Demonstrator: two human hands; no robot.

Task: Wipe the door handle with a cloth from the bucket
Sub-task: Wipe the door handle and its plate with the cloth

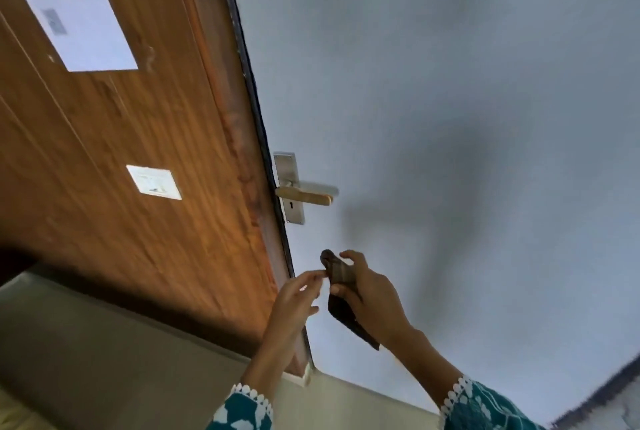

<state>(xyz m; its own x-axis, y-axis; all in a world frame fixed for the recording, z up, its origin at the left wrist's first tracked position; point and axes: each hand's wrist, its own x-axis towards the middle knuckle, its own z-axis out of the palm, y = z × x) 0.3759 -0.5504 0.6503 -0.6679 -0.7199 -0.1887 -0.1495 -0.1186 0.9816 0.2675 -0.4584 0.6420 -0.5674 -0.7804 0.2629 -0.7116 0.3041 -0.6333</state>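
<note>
At lower centre, the dark cloth is gripped by the right hand; its edge is pinched by the left hand, likely bunched for wiping; the door handle above is untouched.

Bare pale door face lay open all round the lever of the door handle, above it, to its right and below it; only the metal backplate and the dark door edge closed in its left side. Both hands were well below the lever, the cloth between them, and nothing stood in the gap between them and the lever.
</note>
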